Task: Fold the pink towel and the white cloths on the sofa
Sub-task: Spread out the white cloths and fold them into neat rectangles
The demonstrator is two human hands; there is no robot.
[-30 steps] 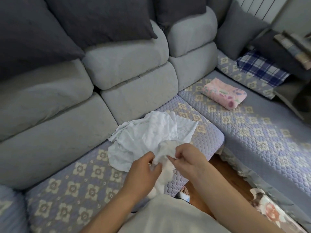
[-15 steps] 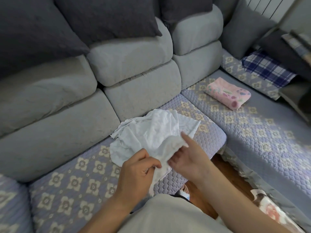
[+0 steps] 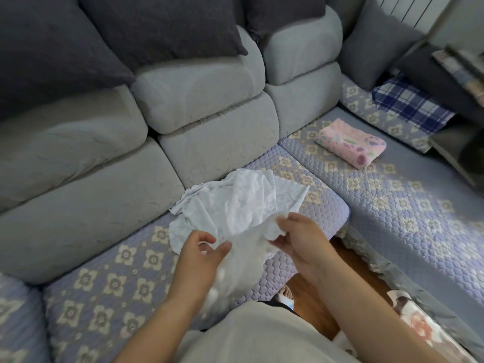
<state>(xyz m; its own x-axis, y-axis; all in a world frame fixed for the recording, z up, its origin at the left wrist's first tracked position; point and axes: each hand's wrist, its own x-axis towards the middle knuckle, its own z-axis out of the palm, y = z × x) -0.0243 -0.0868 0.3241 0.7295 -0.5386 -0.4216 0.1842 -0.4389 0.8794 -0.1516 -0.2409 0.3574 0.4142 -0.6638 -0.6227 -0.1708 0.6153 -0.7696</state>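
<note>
A crumpled heap of white cloths (image 3: 235, 203) lies on the quilted seat cover of the grey sofa (image 3: 204, 142). One white cloth hangs down from the heap toward me, blurred at its lower end. My right hand (image 3: 298, 237) pinches its upper edge. My left hand (image 3: 201, 255) is beside the hanging part with fingers loosely curled and thumb out; a firm grip does not show. The pink flowered towel (image 3: 352, 144) lies folded on the right seat section, apart from both hands.
Dark grey cushions (image 3: 162, 24) lean on the sofa back. A blue plaid cloth (image 3: 411, 103) and stacked items sit at the far right. The lilac flowered seat cover (image 3: 112, 284) runs left and right. Wooden floor (image 3: 311, 292) shows at the sofa corner.
My hands have moved apart. The right hand now pinches the cloth's edge higher up, and the left hand has loosened from its fist and slid down the hanging cloth.
</note>
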